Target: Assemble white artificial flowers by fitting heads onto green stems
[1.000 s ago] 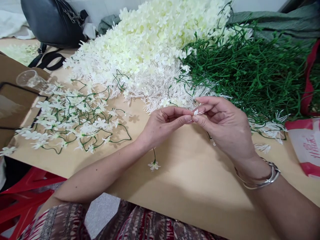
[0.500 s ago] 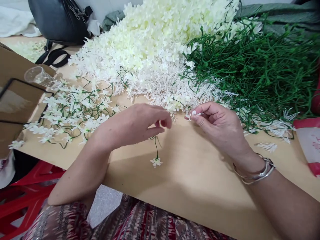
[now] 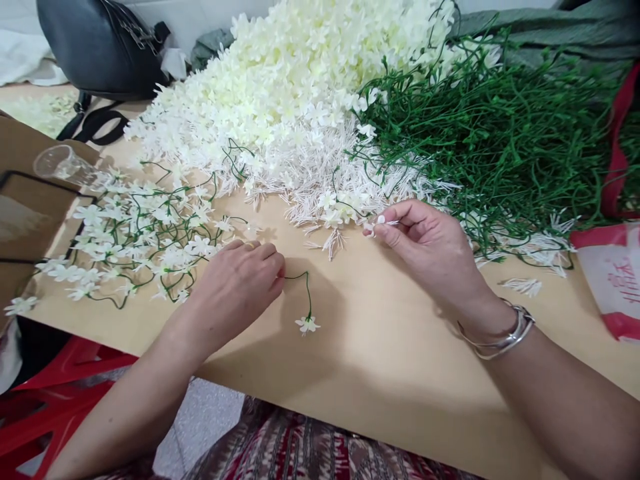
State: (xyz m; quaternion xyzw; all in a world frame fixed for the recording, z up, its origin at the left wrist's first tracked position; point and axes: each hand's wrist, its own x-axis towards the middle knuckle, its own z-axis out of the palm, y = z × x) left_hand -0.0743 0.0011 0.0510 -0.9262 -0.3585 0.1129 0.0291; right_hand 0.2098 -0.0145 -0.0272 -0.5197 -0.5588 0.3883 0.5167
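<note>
My left hand (image 3: 239, 283) rests knuckles up on the wooden table (image 3: 400, 360), fingers curled round the end of a green stem (image 3: 304, 287) that carries one white flower (image 3: 307, 325). My right hand (image 3: 425, 250) hovers at the edge of the big heap of white artificial flowers (image 3: 295, 100), thumb and forefinger pinching a small white flower piece (image 3: 380, 221). A silver bangle (image 3: 505, 337) circles that wrist. Several finished stems with white flowers (image 3: 145, 233) lie spread just left of my left hand.
A mound of bare green plastic stems (image 3: 505, 140) fills the right rear. A black bag (image 3: 100, 47) sits at the back left, a clear plastic cup (image 3: 63, 163) lies on a cardboard box (image 3: 25, 200), and a red and white bag (image 3: 613, 280) lies at the right edge.
My hands, joined at the fingertips a second ago, have parted. The left hand dropped left onto the table with the green stem, while the right stayed near the flower heap with its white piece.
</note>
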